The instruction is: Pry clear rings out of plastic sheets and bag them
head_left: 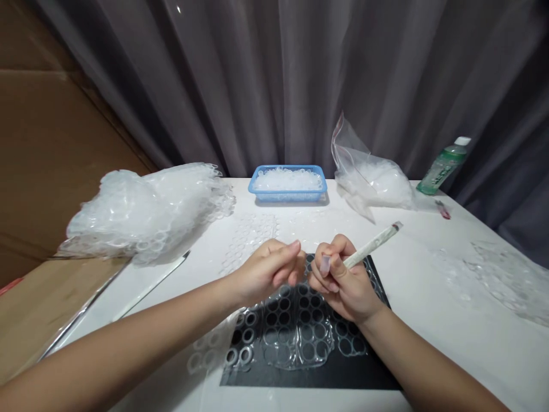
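Observation:
My right hand [343,280] is closed around a whitish pen-like stick [373,246], whose far end points up and to the right. A small translucent piece [325,264] shows at the fingertips of that hand. Close beside it, my left hand [274,266] is curled with the thumb on top; what its fingers hold, if anything, is hidden. Below both hands lies a black mat [266,377], with clear plastic sheets of round rings [295,332] spread over it. Several loose-looking rings [246,355] show near its left edge.
At the back stands a blue basket [287,195] of clear small pieces. Left of it lies a big heap of clear ring sheets [150,209]; right, a plastic bag [377,180] and a tilted green bottle [444,166]. A thin stick [152,286] lies left; clear scraps [510,280] lie right.

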The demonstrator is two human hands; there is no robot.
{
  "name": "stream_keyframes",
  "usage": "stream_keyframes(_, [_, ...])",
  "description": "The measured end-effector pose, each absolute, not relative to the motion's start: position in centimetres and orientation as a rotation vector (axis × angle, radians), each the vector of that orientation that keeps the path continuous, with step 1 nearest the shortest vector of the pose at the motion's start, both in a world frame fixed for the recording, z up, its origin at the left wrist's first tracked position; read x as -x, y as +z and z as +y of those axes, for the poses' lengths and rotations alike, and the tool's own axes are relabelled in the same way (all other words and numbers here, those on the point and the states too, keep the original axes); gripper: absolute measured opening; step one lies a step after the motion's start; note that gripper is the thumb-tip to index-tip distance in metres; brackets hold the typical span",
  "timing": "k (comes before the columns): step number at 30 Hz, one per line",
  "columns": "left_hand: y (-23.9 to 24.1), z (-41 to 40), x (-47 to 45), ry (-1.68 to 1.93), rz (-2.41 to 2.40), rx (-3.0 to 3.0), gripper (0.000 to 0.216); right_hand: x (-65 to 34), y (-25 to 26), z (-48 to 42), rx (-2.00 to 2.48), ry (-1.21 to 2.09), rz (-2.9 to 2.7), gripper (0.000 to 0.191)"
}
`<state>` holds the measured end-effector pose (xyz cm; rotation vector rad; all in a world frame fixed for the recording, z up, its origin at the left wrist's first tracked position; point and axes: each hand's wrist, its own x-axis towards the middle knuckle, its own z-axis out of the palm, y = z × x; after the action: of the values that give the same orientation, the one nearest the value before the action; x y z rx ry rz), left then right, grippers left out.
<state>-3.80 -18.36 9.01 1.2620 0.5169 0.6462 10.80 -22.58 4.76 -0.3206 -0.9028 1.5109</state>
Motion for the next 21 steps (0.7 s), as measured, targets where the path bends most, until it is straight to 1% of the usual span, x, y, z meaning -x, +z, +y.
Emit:
stream_keyframes(1, [9.0,-18.3,3.9,0.688,0.568,-1.308,0.050,-10.8,4.7,-22.6,0.316,1.514,-0.905,0.025])
stream_keyframes(3, [9.2,-18.2,4.0,0.705,0.651,-1.467,0.028,-10.8,4.6,-22.6,0.312,1.519,-0.905,0.025])
stream_keyframes(4, [9.4,-18.3,4.0,0.688,0.670,-1.578,0.021,-10.8,4.6,-22.6,0.319,1.522,-0.903,0.026])
stream_keyframes(6, [9.9,-18.5,4.0,0.662,0.672,-1.812,0.014,-10.8,4.7,-22.6,0.348,1.528,-0.903,0.030])
stream_keyframes(8, [10.5,-18.9,4.0,0.722,0.661,-1.997,0.010,-10.9,4.8,-22.7,0.375,1.529,-0.906,0.032])
stream_keyframes(11, [11.1,-19.2,3.8,0.850,0.671,-2.167,0.007,-11.0,4.8,-22.7,0.371,1.533,-0.908,0.030])
stream_keyframes(15, [11.3,-19.2,3.8,0.927,0.640,-2.324,0.011,-11.2,4.6,-22.7,0.332,1.542,-0.897,0.026])
stream_keyframes(21, [11.4,-19.3,3.7,0.945,0.632,-2.442,0.013,-11.2,4.7,-22.7,0.402,1.532,-0.901,0.035])
